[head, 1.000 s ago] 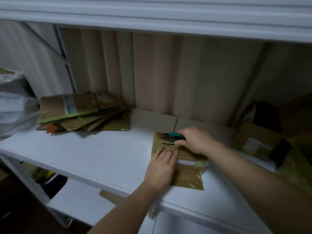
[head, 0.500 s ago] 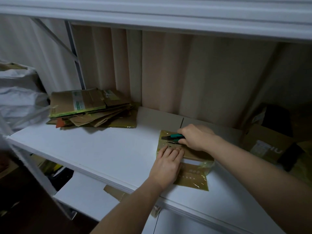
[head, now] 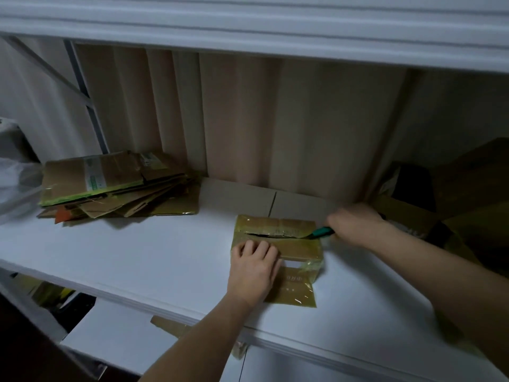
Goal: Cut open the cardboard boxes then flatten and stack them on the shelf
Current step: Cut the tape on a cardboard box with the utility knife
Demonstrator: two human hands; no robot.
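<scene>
You are working at the white shelf [head: 137, 252], and everything here is placed from the small taped box [head: 278, 244] lying on it toward your side. Well off to the left of that box, against the back, the stack of flattened cardboard [head: 115, 186] is sitting where this one will probably end up. Just past the box's right end, more unopened boxes [head: 413, 216] are waiting in the shadow. Your left hand [head: 254, 268] is pressing down on the box's near left part, fingers laid fairly straight, pinning rather than grasping. Your right hand [head: 354, 221] is clenching the green-handled cutter [head: 321, 232] at the box's right end. The slit [head: 275, 235] is running along the box's long axis, left to right, and the blade is sitting at its right end, so the stroke looks nearly finished. Your right hand is the nearer to that last uncut bit.
</scene>
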